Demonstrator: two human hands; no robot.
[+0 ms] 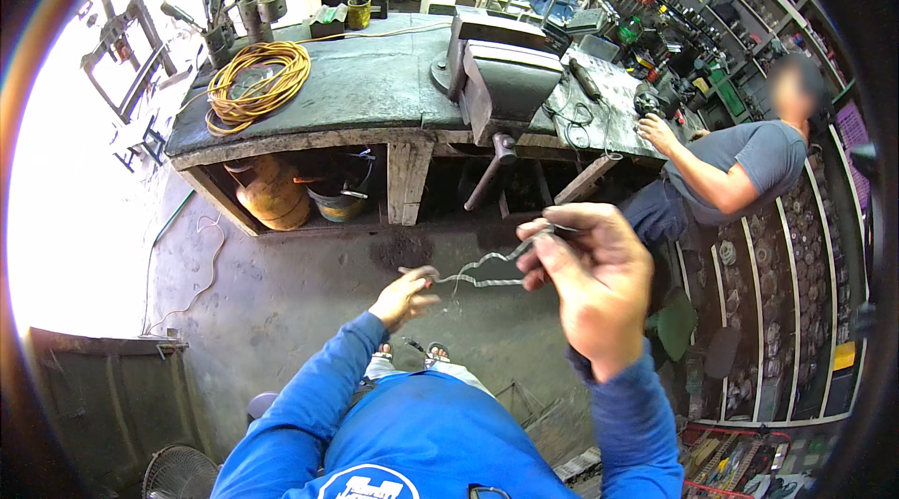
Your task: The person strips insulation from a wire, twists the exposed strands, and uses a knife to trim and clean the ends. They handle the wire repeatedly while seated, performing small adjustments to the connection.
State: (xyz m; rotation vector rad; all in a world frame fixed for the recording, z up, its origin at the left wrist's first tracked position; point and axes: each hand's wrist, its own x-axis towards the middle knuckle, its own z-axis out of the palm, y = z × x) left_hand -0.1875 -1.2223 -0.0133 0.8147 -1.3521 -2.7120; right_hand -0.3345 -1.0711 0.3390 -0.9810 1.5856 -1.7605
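A thin, silvery-grey wavy strip [465, 269] hangs in the air in front of me, bent so that two strands run side by side. My right hand [599, 288] pinches its right end between thumb and fingers, raised close to view. My left hand [405, 299], lower and farther left, has its fingers closed at the strip's left end. A small red spot shows by the left fingertips; what it is, I cannot make out. The strip's exact kind does not show. Both hands are over the floor, apart from the bench.
Ahead stands a workbench [365, 78] with a bench vise [506, 68] and coiled yellow hose [257, 82]. A person [749, 157] works at its right end, near a corded tool [585, 80]. Parts shelves [787, 284] line the right. A fan [180, 476] stands lower left.
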